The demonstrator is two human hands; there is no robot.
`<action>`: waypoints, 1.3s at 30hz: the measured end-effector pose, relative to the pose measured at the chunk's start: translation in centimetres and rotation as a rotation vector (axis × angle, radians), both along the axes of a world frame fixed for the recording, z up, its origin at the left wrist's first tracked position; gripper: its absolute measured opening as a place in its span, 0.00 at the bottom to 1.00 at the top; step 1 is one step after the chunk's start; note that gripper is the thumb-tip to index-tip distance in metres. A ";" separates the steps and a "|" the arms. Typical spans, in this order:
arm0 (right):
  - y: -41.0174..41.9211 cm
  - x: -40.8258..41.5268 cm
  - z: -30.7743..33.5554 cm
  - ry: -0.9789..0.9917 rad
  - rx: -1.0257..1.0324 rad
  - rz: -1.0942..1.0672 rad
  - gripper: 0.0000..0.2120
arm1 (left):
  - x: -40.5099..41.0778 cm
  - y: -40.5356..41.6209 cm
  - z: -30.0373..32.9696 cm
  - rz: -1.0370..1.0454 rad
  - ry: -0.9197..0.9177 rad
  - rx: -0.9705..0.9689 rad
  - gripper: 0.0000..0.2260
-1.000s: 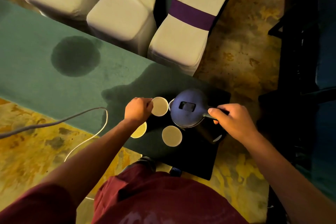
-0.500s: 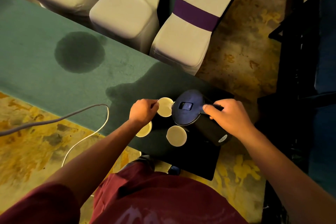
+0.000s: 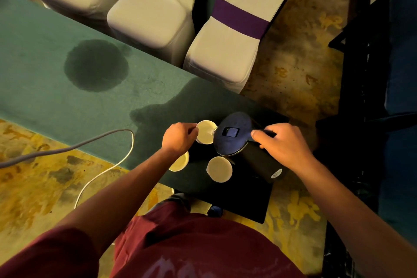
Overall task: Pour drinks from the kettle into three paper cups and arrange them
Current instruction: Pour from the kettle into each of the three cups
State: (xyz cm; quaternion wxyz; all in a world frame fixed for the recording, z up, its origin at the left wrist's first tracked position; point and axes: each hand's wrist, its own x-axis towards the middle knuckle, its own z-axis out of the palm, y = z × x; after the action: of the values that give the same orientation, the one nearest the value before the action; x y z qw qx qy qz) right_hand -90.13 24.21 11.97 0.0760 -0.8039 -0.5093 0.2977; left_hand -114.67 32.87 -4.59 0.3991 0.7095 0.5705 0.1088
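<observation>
A dark kettle [image 3: 234, 135] with a blue lid is tilted to the left, its spout over the rim of the far paper cup [image 3: 205, 132]. My right hand [image 3: 283, 145] grips the kettle's handle. My left hand [image 3: 179, 137] holds the far cup by its left side. A second cup [image 3: 180, 162] stands just below my left wrist, partly hidden by it. A third cup [image 3: 219, 169] stands in front of the kettle. All three sit near the right end of the green-clothed table [image 3: 56, 97].
A dark wet patch [image 3: 96, 65] marks the cloth to the left. Three white-covered chairs [image 3: 155, 13] stand behind the table. A white cable [image 3: 106, 165] loops off the table's front edge over the patterned floor. Dark furniture [image 3: 372, 97] fills the right side.
The kettle has tipped further to the left, with its lid now facing the far cup and its body lifted behind. My left hand stays on that cup.
</observation>
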 end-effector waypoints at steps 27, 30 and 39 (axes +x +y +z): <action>-0.5 0.1 -0.1 -0.017 0.054 -0.063 0.24 | -0.5 0.4 -0.1 -0.026 -0.042 -0.048 0.15; -1.6 1.1 -0.6 0.108 0.116 -0.200 0.22 | -0.9 0.3 0.0 -0.030 -0.047 -0.049 0.14; -5.0 2.7 -2.3 0.214 0.370 -0.332 0.13 | -3.2 -0.4 -0.1 -0.018 0.000 0.110 0.15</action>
State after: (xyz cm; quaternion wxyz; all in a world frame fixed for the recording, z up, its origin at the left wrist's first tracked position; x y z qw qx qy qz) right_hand -87.44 19.19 9.68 0.3227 -0.8129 -0.4052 0.2661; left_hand -117.89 32.49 -4.68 0.3604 0.7353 0.5575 0.1363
